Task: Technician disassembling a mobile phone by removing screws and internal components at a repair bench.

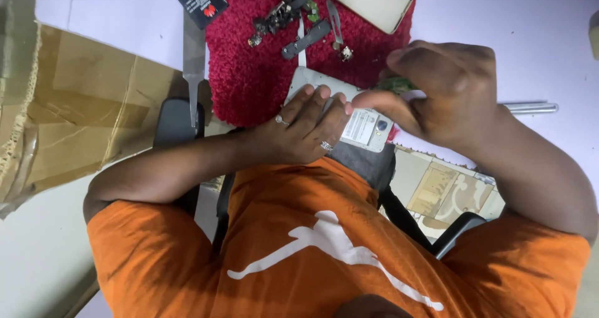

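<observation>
white table [549, 37], red mat [249, 74]; left hand [306, 127] flat on phone [368, 127], right hand [443, 87] pinching green part [396, 84].

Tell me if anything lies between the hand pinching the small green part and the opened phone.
Nothing visible does. The right hand holds the green part right over the phone. The left hand lies flat on the phone's other half, to the side. Loose metal pieces lie apart on the red mat.

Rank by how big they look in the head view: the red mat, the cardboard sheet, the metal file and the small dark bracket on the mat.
1. cardboard sheet
2. red mat
3. metal file
4. small dark bracket

The cardboard and mat are partly cropped or covered.
</observation>
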